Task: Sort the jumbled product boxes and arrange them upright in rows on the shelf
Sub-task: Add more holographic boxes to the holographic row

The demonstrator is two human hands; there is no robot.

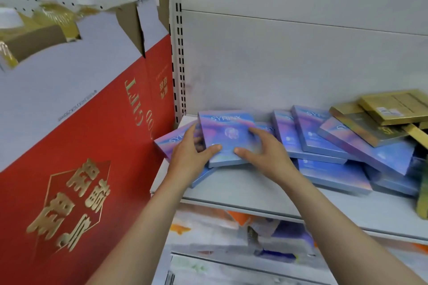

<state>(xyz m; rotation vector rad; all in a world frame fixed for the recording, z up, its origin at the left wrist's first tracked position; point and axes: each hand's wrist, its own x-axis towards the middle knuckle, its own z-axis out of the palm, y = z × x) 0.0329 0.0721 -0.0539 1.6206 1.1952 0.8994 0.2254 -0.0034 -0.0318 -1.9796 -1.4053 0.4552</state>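
A flat blue-purple holographic box [228, 132] lies tilted on top of other blue boxes at the left end of the white shelf [254, 194]. My left hand [190, 157] grips its left edge, thumb on the front face. My right hand [264, 152] grips its right side, thumb on the lower face. Another blue box [166, 141] lies flat under my left hand. Several more blue boxes [324, 136] lie jumbled and overlapping to the right. Gold boxes [379, 118] are piled on them at the far right.
A big red and white carton [81, 146] with gold lettering stands against the shelf's left side. A slotted upright [178, 53] and the grey back panel [301, 58] rise behind. A lower shelf [231, 238] holds blurred packages. A gold box edge [422, 201] sticks up at the right border.
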